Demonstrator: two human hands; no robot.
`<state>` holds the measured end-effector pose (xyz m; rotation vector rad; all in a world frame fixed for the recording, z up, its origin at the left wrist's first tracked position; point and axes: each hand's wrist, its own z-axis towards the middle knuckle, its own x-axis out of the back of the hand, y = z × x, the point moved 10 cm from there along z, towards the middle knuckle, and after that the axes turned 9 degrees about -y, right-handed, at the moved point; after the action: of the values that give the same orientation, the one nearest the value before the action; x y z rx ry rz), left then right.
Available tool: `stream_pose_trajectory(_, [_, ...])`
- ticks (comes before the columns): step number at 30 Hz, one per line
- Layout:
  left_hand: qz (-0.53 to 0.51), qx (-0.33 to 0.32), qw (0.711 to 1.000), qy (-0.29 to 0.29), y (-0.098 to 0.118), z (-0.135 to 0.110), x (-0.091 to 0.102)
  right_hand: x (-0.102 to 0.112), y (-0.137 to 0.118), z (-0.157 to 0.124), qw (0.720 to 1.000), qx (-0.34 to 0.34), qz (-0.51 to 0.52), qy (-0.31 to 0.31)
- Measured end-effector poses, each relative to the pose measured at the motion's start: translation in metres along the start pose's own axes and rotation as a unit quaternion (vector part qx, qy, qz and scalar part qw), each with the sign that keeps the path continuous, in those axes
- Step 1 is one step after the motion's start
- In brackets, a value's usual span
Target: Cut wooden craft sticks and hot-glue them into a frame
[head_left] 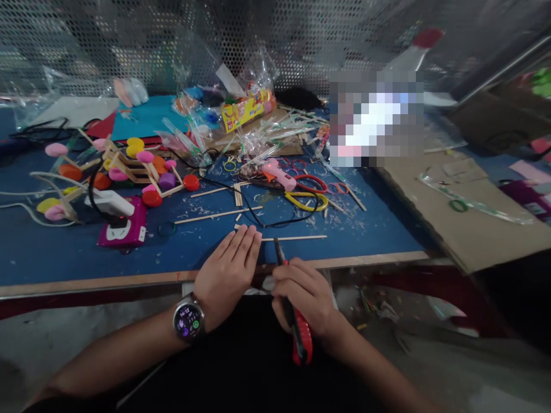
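My left hand (231, 268) lies flat near the front edge of the blue table, fingers stretched out and side by side. Its fingertips press on one end of a thin wooden stick (301, 237), which sticks out to the right. In my right hand (303, 292), fingers wrapped round it, is a red and black utility knife (303, 338). The knife's dark blade (278, 248) points away from me, its tip at the stick just right of my left fingers. Another stick (215, 215) and a few short cut pieces (238, 195) lie beyond my hands.
A pink glue gun (279, 174) with a black cable lies behind, beside yellow-handled scissors (306, 202). At left stand a purple power socket (123, 223) and wooden stick frames with colourful caps (133, 163). Plastic-wrapped sticks pile at the back; cardboard (447, 201) covers the right.
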<state>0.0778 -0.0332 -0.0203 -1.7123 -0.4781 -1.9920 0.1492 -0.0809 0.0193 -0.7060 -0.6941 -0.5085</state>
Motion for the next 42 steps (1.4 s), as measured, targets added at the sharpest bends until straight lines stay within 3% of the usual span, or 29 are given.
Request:
stream_pose_trajectory(5, [0.031, -0.003, 0.999, -0.006, 0.002, 0.001, 0.001, -0.006, 0.007, 0.006, 1.0, 0.004, 0.022, -0.003])
stream_pose_trajectory(13, [0.0, 0.001, 1.0, -0.008, -0.001, 0.001, -0.001, -0.017, 0.012, 0.005, 0.999, -0.007, 0.033, -0.02])
stream_pose_trajectory(24, [0.027, -0.002, 0.999, 0.017, 0.003, 0.003, 0.005, -0.017, 0.011, 0.015, 0.999, -0.032, 0.038, -0.015])
stream_pose_trajectory(42, [0.042, -0.007, 0.999, 0.022, 0.003, 0.003, 0.004, -0.025, 0.002, 0.012, 0.997, -0.003, -0.029, -0.07])
